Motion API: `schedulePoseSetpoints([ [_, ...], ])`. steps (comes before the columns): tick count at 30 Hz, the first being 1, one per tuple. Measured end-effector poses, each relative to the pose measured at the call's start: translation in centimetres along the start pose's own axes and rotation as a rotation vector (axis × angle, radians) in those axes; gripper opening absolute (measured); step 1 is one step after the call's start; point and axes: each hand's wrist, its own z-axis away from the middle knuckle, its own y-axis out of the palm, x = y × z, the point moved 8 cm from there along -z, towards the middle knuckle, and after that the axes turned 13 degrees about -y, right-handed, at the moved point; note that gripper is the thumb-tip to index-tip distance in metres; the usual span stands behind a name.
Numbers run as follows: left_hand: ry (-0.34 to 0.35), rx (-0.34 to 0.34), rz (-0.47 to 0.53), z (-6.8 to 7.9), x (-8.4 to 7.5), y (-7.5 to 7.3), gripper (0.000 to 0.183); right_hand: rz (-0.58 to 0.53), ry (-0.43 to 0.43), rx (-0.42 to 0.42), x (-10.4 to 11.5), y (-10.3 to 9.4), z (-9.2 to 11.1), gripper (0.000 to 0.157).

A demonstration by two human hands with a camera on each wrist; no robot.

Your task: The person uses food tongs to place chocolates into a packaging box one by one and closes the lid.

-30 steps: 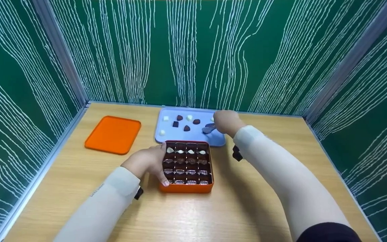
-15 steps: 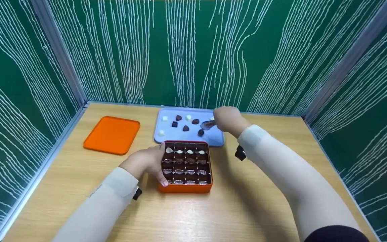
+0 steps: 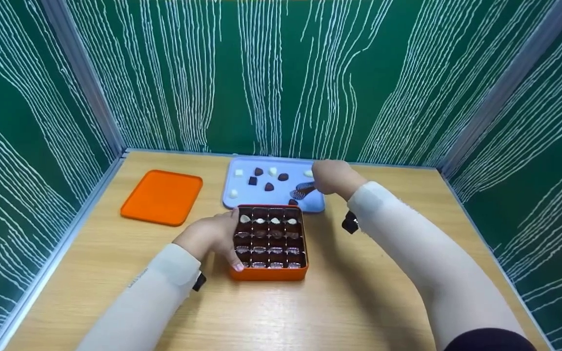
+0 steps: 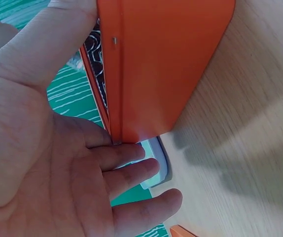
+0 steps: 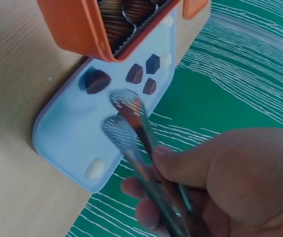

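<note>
My right hand holds small metal tongs with textured tips over the right part of a light blue tray. In the right wrist view the tong tips stand slightly apart with nothing between them. A dark chocolate lies near them, close to the orange box. My left hand holds the left side of the orange chocolate box, thumb at the near corner and fingers toward the far one. Inside, a brown divided insert carries white chocolates along one row and brown ones in the row nearer me.
Several white and dark chocolates lie on the tray's left and middle, including a dark square one. A white chocolate sits at its right end. An orange lid rests at the left. Green patterned panels enclose the table's far side and both flanks.
The tongs have lifted off the dark chocolate, which has shifted toward the tray's near edge, partly behind the box. My left hand stays on the box.
</note>
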Motion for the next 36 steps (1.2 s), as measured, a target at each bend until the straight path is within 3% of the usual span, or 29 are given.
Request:
schedulePoseSetpoints([
  [9, -0.005, 0.007, -0.002, 0.2, -0.1, -0.1, 0.169, -0.131, -0.004, 0.174, -0.4, 2.7, -1.3, 0.026],
  [12, -0.008, 0.011, 0.006, 0.2, -0.1, 0.0, 0.169, -0.142, -0.012, 0.198, -0.4, 3.0, -1.5, 0.030],
  [18, 0.006, -0.003, -0.007, 0.3, -0.2, -0.1, 0.170, -0.104, -0.056, 0.138, -0.7, 2.9, -1.6, 0.039],
  [24, 0.005, -0.004, -0.012, 0.4, -0.3, -0.2, 0.168, 0.112, -0.037, -0.113, -2.1, 1.5, -0.4, 0.023],
  [26, 0.001, -0.002, -0.009, 0.4, -0.2, -0.2, 0.168, 0.196, -0.033, -0.160, -2.3, 1.5, -0.1, 0.022],
  [31, 0.001, -0.002, -0.009, 0.2, -0.1, -0.1, 0.168, 0.343, -0.065, -0.121, -1.8, 2.7, 0.4, 0.023],
  [33, 0.002, -0.004, -0.010, 0.2, -0.1, -0.1, 0.168, 0.339, -0.083, -0.101, -1.4, 2.9, 1.0, 0.021],
  [36, 0.002, -0.001, -0.011, 0.2, -0.1, -0.1, 0.168, 0.247, -0.095, -0.092, -1.1, 2.7, 2.2, 0.017],
])
